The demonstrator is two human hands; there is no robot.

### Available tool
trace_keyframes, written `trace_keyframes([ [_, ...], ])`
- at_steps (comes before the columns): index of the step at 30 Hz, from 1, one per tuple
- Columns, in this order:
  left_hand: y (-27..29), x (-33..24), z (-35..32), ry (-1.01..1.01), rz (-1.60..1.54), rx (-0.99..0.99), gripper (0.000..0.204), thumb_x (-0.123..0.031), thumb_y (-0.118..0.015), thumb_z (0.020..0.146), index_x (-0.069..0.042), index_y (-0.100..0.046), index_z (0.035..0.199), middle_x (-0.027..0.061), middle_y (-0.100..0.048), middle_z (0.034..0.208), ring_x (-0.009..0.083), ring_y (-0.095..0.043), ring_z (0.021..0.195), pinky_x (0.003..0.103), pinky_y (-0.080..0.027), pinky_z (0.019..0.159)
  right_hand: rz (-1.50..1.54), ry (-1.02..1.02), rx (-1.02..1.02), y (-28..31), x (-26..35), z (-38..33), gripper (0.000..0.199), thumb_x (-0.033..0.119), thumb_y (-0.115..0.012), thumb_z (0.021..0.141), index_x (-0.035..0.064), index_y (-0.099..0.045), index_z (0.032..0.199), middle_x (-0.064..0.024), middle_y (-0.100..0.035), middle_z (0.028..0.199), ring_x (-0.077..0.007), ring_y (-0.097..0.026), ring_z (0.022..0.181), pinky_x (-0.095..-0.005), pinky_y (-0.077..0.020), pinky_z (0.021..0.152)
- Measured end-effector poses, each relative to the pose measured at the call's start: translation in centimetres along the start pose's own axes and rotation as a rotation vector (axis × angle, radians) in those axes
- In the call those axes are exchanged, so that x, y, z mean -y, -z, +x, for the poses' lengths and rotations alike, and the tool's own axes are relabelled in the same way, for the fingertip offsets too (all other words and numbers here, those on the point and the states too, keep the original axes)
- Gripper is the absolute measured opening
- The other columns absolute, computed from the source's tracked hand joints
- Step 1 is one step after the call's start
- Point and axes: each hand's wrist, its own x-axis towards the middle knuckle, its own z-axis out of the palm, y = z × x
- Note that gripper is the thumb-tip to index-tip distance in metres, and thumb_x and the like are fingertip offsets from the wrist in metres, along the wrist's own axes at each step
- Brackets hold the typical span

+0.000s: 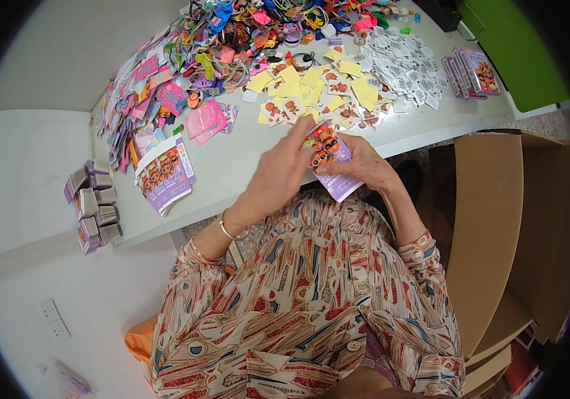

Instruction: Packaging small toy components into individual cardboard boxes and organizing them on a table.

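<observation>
A small purple box (341, 185) with cartoon characters on its front is in my hands, tilted, just over the table's near edge. My right hand (368, 167) grips its right side, with the thumb across the front. The fingers of my left hand (275, 171) close on the box's upper left edge, and they hide part of it. Just beyond my hands lie loose yellow and white picture cards (311, 78). To the left, a pile of flat purple box blanks (166, 174) rests on the table.
Colourful small trinkets (228, 56) heap along the back. Pink packets (205, 120) and mixed cards lie left, small white packets (408, 63) right. Purple boxes (474, 73) stand at the far right, purple-and-grey stacks (93, 206) at the left edge. A cardboard carton (487, 233) is beside me.
</observation>
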Motion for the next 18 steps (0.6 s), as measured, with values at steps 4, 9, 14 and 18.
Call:
trace_keyframes([
  [4, 1.9, 0.9, 1.7, 0.236, -0.391, -0.015, 0.030, -0.010, -0.060, 0.092, 0.002, -0.059, 0.120, 0.0080, -0.068, 0.100, 0.0178, -0.063, 0.089, 0.028, -0.051, 0.080, 0.009, 0.041, 0.024, -0.3, 0.3, -0.2, 0.051, 0.014, -0.081, 0.072, 0.0019, -0.061, 0.117, -0.0016, -0.066, 0.101, -0.0078, -0.059, 0.088, -0.0233, -0.0478, 0.081],
  [9, 2.4, 1.4, 2.0, 0.486, -0.607, 0.137, 0.030, -0.019, -0.066, 0.091, -0.001, -0.067, 0.114, 0.0016, -0.069, 0.098, 0.0055, -0.060, 0.086, 0.022, -0.050, 0.075, -0.075, 0.056, 0.042, 0.1, -0.2, -0.1, 0.053, 0.015, -0.082, 0.072, 0.0019, -0.060, 0.119, -0.0013, -0.067, 0.104, -0.0074, -0.059, 0.091, -0.0239, -0.0473, 0.084],
  [14, 1.9, 2.1, 1.4, 0.340, -0.346, 0.117, 0.028, -0.014, -0.065, 0.091, -0.001, -0.066, 0.115, 0.0019, -0.068, 0.096, 0.0045, -0.058, 0.081, 0.020, -0.049, 0.071, -0.110, 0.007, 0.056, -0.1, 0.3, -0.4, 0.055, 0.015, -0.082, 0.072, 0.0020, -0.060, 0.120, -0.0016, -0.067, 0.105, -0.0077, -0.059, 0.093, -0.0244, -0.0468, 0.086],
  [18, 1.5, 2.0, 1.4, 0.280, -0.314, -0.002, 0.023, -0.014, -0.063, 0.092, 0.004, -0.067, 0.106, 0.0000, -0.064, 0.076, 0.0035, -0.052, 0.070, 0.022, -0.044, 0.060, -0.122, 0.026, 0.070, -0.1, -0.4, -0.2, 0.054, 0.017, -0.081, 0.074, 0.0021, -0.060, 0.121, -0.0020, -0.067, 0.105, -0.0080, -0.059, 0.093, -0.0243, -0.0468, 0.086],
])
